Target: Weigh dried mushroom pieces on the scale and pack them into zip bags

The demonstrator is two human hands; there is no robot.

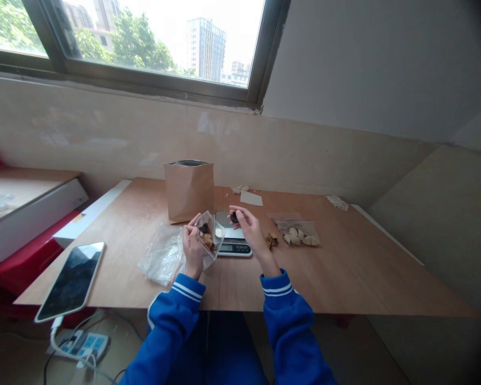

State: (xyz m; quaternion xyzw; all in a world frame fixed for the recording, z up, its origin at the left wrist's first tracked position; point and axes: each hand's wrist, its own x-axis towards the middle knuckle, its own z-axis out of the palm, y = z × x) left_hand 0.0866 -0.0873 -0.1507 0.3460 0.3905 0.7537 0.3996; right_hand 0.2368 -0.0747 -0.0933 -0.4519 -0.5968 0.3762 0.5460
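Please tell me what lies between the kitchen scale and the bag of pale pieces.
In the head view, a small brown clump sits there, beside the right hand.

Clear plastic pouch [210, 235] is tilted up on one corner, with a dark chunk and some tan bits sitting inside, can't really tell what they are. The small dark lump [234, 217] is pinched just above the steel platform of the digital scale [234, 249], which has its display lit.

Wood table [324, 267] w/ kraft bag [188, 190], digi scale [232, 247], phone [70, 280], crumpled plastic bag [162, 258], clear bag of pale pieces [299, 233]
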